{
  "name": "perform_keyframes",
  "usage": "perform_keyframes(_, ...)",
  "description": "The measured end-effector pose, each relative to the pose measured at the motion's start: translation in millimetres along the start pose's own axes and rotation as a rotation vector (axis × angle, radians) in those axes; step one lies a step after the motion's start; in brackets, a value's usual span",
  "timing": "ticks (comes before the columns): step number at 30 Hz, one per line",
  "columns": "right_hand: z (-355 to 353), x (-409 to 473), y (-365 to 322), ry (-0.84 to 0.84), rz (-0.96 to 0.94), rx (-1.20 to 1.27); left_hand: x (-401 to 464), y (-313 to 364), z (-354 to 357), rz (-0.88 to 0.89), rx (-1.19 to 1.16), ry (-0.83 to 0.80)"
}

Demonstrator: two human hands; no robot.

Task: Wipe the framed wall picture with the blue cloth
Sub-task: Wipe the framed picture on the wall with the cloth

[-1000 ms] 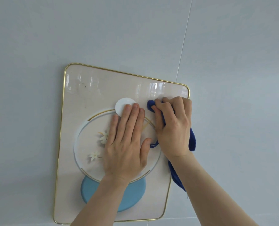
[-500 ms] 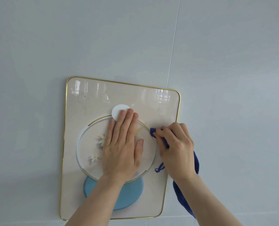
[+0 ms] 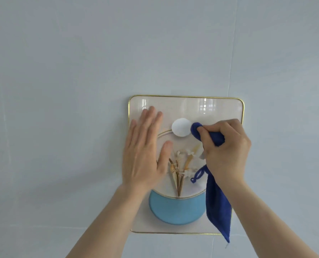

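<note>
Pale grey-blue tiled wall (image 3: 80,71) all around, with one thin vertical seam at 1 o'clock of the gold-rimmed rectangular framed picture (image 3: 218,108). Inside the glossy frame: small white disc (image 3: 180,127) at 12 o'clock of a gold-ringed circle holding dried flowers (image 3: 181,164), light blue half-round (image 3: 175,213) at 6 o'clock. Left hand (image 3: 143,155) laid flat over the picture's 9 o'clock edge, fingers spread and straight, pointing to 12 o'clock, clamped on nothing. Right hand (image 3: 227,151) curled at 3 o'clock, fingers closed tight on the dark blue terry cloth (image 3: 217,207). Bunched tip of cloth pressed on the glass, touching the disc's 3 o'clock side; remainder hanging below the wrist to 6 o'clock, past the frame's lower edge.
</note>
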State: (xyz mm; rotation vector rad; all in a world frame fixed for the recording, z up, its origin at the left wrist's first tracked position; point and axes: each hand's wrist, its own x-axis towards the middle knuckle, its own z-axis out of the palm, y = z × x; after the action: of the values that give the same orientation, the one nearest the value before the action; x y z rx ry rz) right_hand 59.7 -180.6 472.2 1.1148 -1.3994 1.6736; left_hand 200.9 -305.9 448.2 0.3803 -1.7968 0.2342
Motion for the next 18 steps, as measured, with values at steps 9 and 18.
perform_keyframes(9, 108, 25, -60, 0.066, -0.23, 0.007, 5, -70, 2, -0.15, 0.006, -0.003)
perform_keyframes(18, 145, 19, -45, 0.11, -0.507, -0.161, 1, -86, 25, -0.071, 0.074, 0.064)
